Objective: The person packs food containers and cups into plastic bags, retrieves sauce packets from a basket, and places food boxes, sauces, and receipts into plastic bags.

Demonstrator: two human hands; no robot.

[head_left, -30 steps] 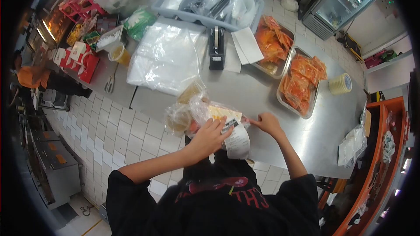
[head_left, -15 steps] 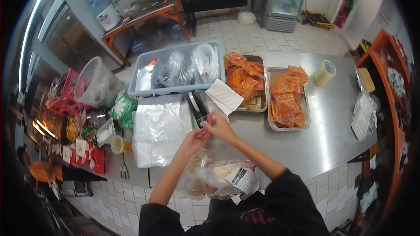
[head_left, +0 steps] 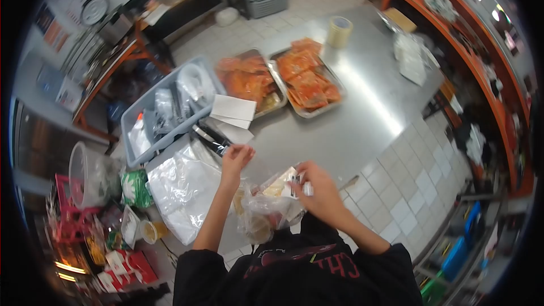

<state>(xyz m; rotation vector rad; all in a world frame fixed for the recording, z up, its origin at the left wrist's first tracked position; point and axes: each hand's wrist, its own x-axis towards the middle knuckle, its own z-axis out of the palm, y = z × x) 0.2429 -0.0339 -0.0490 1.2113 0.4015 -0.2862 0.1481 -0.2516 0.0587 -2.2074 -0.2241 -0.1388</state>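
Holds left hand (head_left: 238,156) raised at ctr of frame, fingers bent, half-closed, by lower end of black tape dispenser (head_left: 211,139); can't tell whether pinching anything thin. Bends right hand (head_left: 318,190) over receipt (head_left: 297,185), just below & right of ctr, fingers partly curled; can't tell whether gripping or only pressing.

Has clear plastic bag (head_left: 273,205) under receipt, lower ctr, btwn forearms, at near edge of metal tabletop (head_left: 357,124); can't make out contents well.

Further out, has stack of clear bags (head_left: 184,190) left of L forearm, lower left of ctr. Above dispenser, has white papers (head_left: 233,110), then blue tub (head_left: 170,140) w/ bagged items, left of ctr. Has two trays of orange-red packets (head_left: 309,79) side by side, upper ctr, w/ cream roll (head_left: 340,33) just beyond, upper right of ctr.

At far end, upper right, has plastic-wrapped bundle (head_left: 411,59), w/ orange shelf (head_left: 453,29) past that. Lower left, has green bag (head_left: 136,188), clear bucket (head_left: 90,178), yellowish cup (head_left: 154,231), red-&-white box (head_left: 127,272).
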